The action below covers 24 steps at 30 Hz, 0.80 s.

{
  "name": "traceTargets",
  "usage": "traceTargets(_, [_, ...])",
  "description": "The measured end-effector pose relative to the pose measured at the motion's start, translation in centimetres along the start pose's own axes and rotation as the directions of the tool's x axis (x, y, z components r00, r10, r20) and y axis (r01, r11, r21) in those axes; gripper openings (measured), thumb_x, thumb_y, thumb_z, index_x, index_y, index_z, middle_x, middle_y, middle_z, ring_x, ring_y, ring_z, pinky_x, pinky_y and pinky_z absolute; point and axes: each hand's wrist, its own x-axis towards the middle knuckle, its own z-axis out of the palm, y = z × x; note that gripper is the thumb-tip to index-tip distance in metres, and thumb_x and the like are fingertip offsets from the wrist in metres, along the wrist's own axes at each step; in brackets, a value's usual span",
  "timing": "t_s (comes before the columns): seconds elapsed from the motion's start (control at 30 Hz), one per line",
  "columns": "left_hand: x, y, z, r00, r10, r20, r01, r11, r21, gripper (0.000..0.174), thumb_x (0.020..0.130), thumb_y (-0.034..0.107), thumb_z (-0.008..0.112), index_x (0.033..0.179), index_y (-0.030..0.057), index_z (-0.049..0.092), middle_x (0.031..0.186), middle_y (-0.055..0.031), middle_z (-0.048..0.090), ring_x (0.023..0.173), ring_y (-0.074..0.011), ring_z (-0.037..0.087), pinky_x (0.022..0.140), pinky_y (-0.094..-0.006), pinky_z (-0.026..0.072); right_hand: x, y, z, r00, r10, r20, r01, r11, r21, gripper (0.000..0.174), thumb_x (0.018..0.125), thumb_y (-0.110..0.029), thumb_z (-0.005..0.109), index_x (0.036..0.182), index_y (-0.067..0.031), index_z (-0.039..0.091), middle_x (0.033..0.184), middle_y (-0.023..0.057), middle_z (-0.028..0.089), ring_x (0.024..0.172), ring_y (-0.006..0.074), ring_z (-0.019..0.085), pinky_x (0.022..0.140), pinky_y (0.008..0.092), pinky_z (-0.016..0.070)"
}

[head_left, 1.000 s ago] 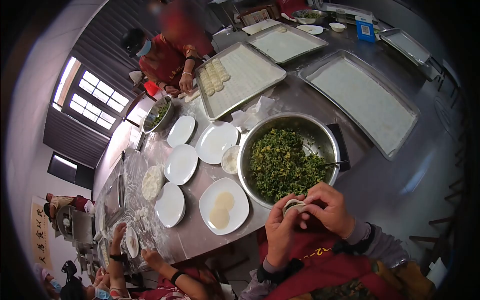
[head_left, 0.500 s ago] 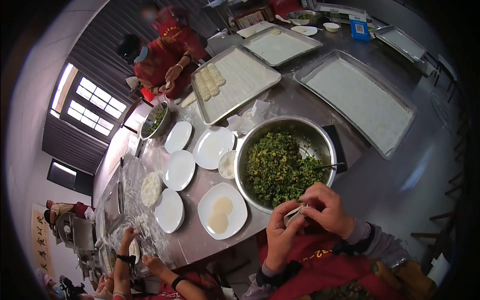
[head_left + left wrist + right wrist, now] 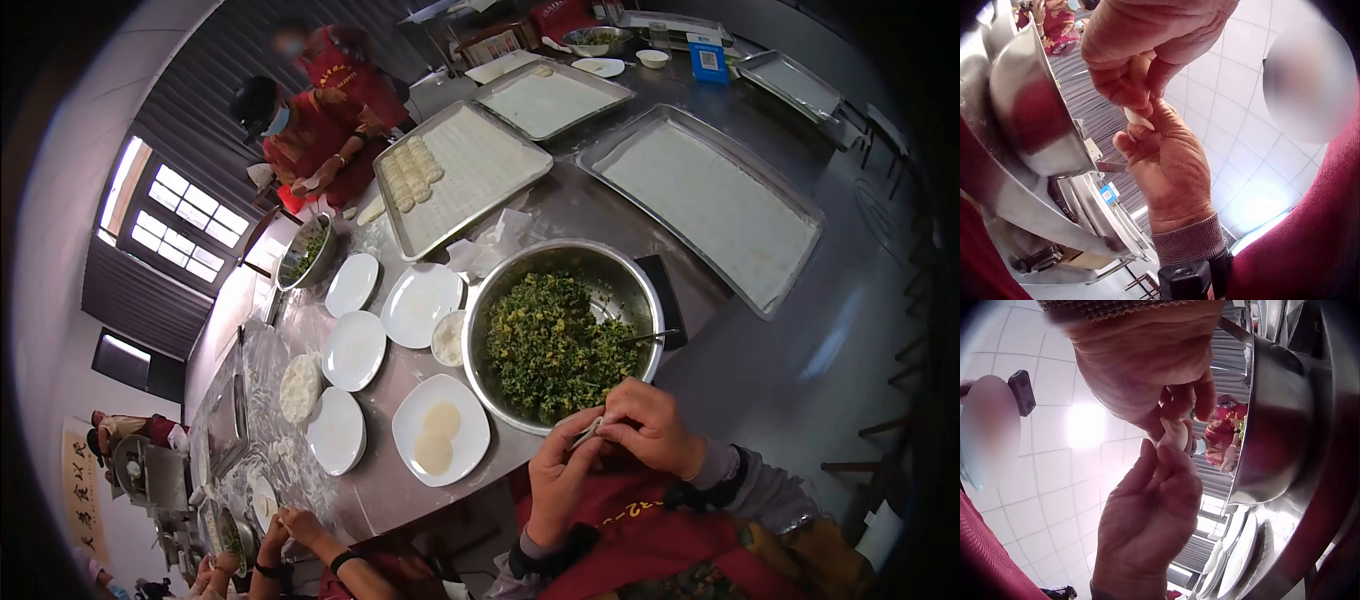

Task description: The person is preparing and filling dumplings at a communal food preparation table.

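Note:
Between both hands, just off the near rim of a large steel bowl (image 3: 610, 285), is a dumpling (image 3: 588, 431) with a pale dough wrapper. My left hand (image 3: 558, 485) holds it from the left, thumb and fingers pinching the dough. From the other side my right hand (image 3: 652, 430) pinches its edge. The left wrist view shows the dumpling (image 3: 1139, 119) partly hidden by fingers; in the right wrist view its folded dough (image 3: 1174, 434) shows between the fingertips. Chopped green filling (image 3: 550, 345) lies in the bowl, with a utensil handle (image 3: 650, 337) over its right rim.
Left of the bowl, a white plate (image 3: 470, 405) carries two round wrappers (image 3: 435, 453). More white plates (image 3: 354, 350) and a small bowl of white powder (image 3: 448, 340) stand beyond. Metal trays (image 3: 700, 200) lie farther back, one with rows of dumplings (image 3: 408, 174). Other people work around the table.
The wrapper, cupped with dark filling visible a second ago, now looks folded and narrower between my fingertips. My hands have stayed together beside the bowl. The head view has shifted slightly.

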Motion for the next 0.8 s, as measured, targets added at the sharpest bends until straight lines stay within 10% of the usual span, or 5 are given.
traceTargets(0.23, [0.0,0.2,0.5,0.999,0.029,-0.043,-0.029,1.0,0.003,0.033,0.088,0.0,0.054,0.121,0.0001,0.049,0.109,-0.0107,0.06,0.082,-0.0122,0.061,0.065,-0.0202,0.0485,0.4,-1.1,0.1,0.986,0.145,-0.085,-0.141,0.989,0.056,0.015,0.074,-0.004,0.071,0.084,-0.0034,0.059,0.082,0.0084,0.056,0.068,0.0217,0.057,0.059,0.0291,0.0463])
traceTargets(0.5, [0.5,0.4,0.0,1.0,0.017,0.011,-0.014,0.957,-0.289,0.036,0.091,0.0,0.048,0.127,-0.0017,0.042,0.12,-0.0153,0.055,0.086,-0.0136,0.06,0.067,-0.0219,0.049,0.7,-0.3,0.0,0.996,-0.075,-0.044,0.072,0.995,-0.066,0.016,0.073,0.0,0.071,0.085,-0.0015,0.061,0.084,0.0104,0.06,0.075,0.0223,0.061,0.063,0.029,0.0496])
traceTargets(0.8, [0.3,0.8,0.0,1.0,0.01,0.008,-0.011,0.988,0.156,0.031,0.087,-0.002,0.055,0.117,0.0001,0.056,0.114,-0.0086,0.059,0.089,-0.0081,0.058,0.07,-0.0185,0.0471,0.7,0.0,-0.4,0.996,-0.082,0.032,0.084,0.994,-0.074,0.017,0.073,-0.001,0.071,0.083,-0.0027,0.059,0.082,0.009,0.057,0.07,0.0215,0.058,0.059,0.0294,0.0464])
